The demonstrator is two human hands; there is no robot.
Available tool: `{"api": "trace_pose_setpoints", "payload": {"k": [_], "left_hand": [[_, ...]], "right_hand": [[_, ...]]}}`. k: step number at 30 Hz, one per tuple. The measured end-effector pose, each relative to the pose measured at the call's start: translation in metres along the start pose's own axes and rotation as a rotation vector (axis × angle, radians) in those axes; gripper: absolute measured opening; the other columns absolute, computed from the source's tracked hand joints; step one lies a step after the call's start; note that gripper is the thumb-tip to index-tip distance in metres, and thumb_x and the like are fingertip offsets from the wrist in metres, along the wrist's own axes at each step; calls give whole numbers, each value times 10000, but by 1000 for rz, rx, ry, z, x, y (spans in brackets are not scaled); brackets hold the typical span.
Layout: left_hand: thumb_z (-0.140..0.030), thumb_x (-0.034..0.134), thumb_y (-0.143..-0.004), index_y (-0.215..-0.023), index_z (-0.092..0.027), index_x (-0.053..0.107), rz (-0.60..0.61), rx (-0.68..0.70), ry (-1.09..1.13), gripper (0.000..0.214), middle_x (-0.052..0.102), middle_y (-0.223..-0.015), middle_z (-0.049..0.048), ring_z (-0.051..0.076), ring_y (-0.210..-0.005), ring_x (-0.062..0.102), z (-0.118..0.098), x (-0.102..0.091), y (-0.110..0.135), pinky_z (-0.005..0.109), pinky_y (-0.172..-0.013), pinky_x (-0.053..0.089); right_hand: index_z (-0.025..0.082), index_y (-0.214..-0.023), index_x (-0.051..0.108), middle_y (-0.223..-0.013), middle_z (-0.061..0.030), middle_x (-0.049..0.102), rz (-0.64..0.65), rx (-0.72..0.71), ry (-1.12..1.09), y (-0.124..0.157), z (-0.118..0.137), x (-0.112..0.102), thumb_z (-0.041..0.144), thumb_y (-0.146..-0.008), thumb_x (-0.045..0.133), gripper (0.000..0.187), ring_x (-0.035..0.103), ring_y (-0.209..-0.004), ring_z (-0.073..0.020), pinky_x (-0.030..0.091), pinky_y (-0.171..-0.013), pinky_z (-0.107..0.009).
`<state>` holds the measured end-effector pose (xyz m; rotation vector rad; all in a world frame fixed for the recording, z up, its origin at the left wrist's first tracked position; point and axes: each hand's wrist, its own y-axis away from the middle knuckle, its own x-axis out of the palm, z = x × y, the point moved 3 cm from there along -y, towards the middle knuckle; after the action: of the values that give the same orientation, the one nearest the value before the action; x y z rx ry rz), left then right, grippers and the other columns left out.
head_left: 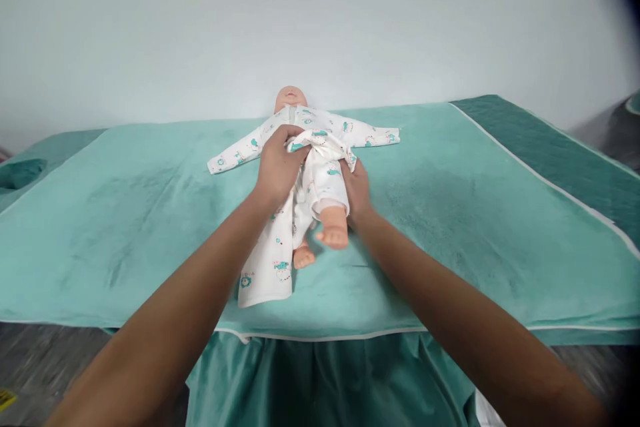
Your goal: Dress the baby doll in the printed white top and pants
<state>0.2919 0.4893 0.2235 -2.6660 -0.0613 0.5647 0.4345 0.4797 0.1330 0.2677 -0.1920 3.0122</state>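
Observation:
A baby doll [290, 97] lies on its back, head away from me, arms spread in a white long-sleeved top [373, 133] with a teal print. Matching cloth covers its legs, and both bare feet stick out. The nearer foot [333, 230] belongs to a raised leg. My left hand [281, 167] is closed on the bunched printed garment [320, 141] at the doll's waist. Around the far side of the raised leg curls my right hand [357, 188], its fingers mostly hidden behind leg and cloth. A loose flat length of the garment [267, 273] lies left of the feet.
The bed has a teal plush cover [450, 213] with white piping along its near edge. A darker teal strip [550, 140] runs down the right side. Behind the doll's head stands a pale wall [320, 27]. Green drapery [320, 380] hangs in front.

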Motion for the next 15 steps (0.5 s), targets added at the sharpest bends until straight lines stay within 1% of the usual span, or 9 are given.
{"api": "trace_pose_setpoints", "payload": {"k": [2, 3, 4, 6, 8, 9, 12, 13, 15], "left_hand": [[-252, 690, -758, -996, -199, 635, 67, -73, 168, 250, 683, -1087, 33, 204, -1057, 608, 7, -9, 2, 315, -939, 462], [-276, 716, -749, -1007, -198, 646, 131, -120, 255, 279, 684, -1078, 38, 203, -1024, 623, 10, -13, 5, 317, -907, 478], [-302, 735, -744, -1023, -199, 656, 201, -172, 334, 307, 687, -1058, 41, 200, -981, 637, 12, -18, 7, 317, -868, 492], [-350, 744, -758, -1057, -205, 674, 307, -266, 467, 340, 689, -1002, 42, 188, -897, 650, 18, -27, 13, 311, -800, 507], [-374, 723, -789, -1083, -216, 682, 331, -309, 581, 336, 687, -969, 39, 175, -856, 653, 23, -36, 18, 303, -765, 513], [-373, 718, -797, -1085, -224, 683, 323, -315, 625, 326, 686, -960, 34, 169, -844, 654, 25, -39, 19, 300, -758, 517], [-354, 746, -778, -1086, -248, 673, 280, -319, 674, 334, 681, -928, 18, 161, -807, 661, 30, -42, 17, 300, -733, 528], [-358, 753, -774, -1088, -250, 667, 267, -316, 666, 342, 676, -903, 15, 163, -793, 663, 31, -42, 16, 302, -721, 531], [-379, 746, -786, -1098, -254, 655, 230, -302, 646, 348, 661, -857, 11, 168, -775, 665, 33, -42, 13, 307, -702, 533]], "right_hand": [[231, -937, 612, -884, 34, 648, -165, -67, -13, -2, 0, -11, 361, -833, 588, 169, 547, -869, -151, 453, -799, -268], [232, -904, 619, -835, 41, 629, -181, -99, -15, -2, 2, -15, 316, -795, 618, 138, 542, -812, -149, 452, -765, -269], [237, -907, 630, -828, 44, 622, -130, -127, -2, 0, 7, -16, 280, -772, 636, 142, 541, -793, -148, 450, -752, -269], [254, -969, 662, -905, 34, 641, 7, -214, 41, 5, 25, -14, 239, -755, 671, 214, 559, -846, -155, 450, -775, -267], [261, -1022, 690, -1020, 18, 661, 161, -275, 119, 8, 50, -7, 249, -766, 711, 256, 575, -947, -169, 449, -815, -267], [253, -1009, 702, -1024, 16, 669, 251, -266, 171, 8, 62, 0, 260, -770, 730, 241, 582, -955, -172, 449, -811, -266], [198, -852, 718, -804, 26, 665, 503, -113, 294, -6, 88, 22, 294, -735, 790, 168, 601, -796, -162, 446, -698, -255], [184, -809, 714, -736, 30, 649, 576, -53, 310, -13, 91, 29, 305, -722, 802, 174, 601, -741, -158, 442, -659, -252], [165, -769, 708, -681, 25, 645, 680, 24, 300, -25, 90, 41, 333, -718, 802, 199, 609, -680, -154, 445, -612, -249]]}}
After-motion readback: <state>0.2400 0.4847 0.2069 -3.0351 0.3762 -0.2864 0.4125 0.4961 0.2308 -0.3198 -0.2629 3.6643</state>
